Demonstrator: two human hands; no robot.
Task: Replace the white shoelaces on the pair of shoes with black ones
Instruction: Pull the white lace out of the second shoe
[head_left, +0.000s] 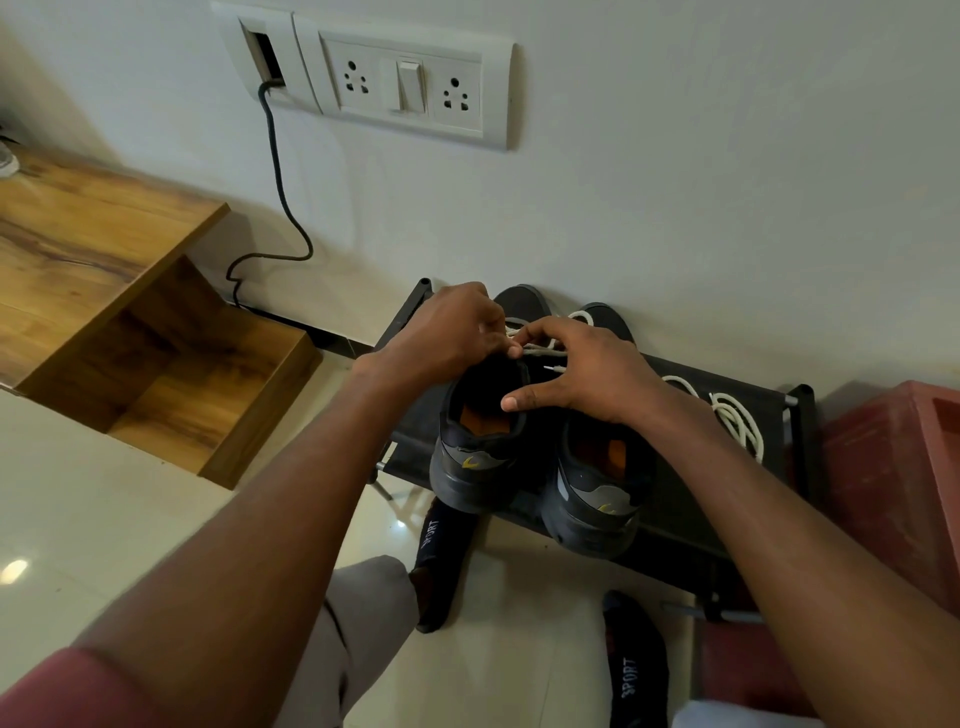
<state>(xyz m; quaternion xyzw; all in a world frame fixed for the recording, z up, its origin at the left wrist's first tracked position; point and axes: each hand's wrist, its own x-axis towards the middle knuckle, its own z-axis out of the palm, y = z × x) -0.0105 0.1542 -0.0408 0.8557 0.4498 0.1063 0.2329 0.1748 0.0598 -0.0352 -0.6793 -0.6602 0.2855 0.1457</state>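
1. Pair of dark shoes, the left shoe (480, 457) and the right shoe (597, 488), standing side by side, heels toward the viewer, on a low black shoe rack (691, 499) against the wall.
2. Left hand (447, 332): fingers curled and pinching the white lace (540, 351) at the upper eyelets of the left shoe.
3. Right hand (587, 369): fingers bent over the same lacing, thumb extended across the collar of the left shoe. The fingertips are hidden behind the hand, so whether they grip the lace cannot be told. The two hands sit close together, nearly touching.
4. A white lace tip (551, 368) projects free just beside the right hand, suggesting an end already loose from its eyelet.
5. Loose white cord (737, 415), coiled on the rack to the right of the shoes; probably a lace already removed, though from which shoe cannot be told, the right shoe's lacing being hidden by the right hand.
6. Progress, as judged: removal of the white laces is under way on the left shoe. No black lace is identifiable in this view, so all relacing in black appears yet to be done.
7. Surroundings: socked feet (441, 566) on the tiled floor (104, 519) below the rack; wall socket panel (410, 85) above.
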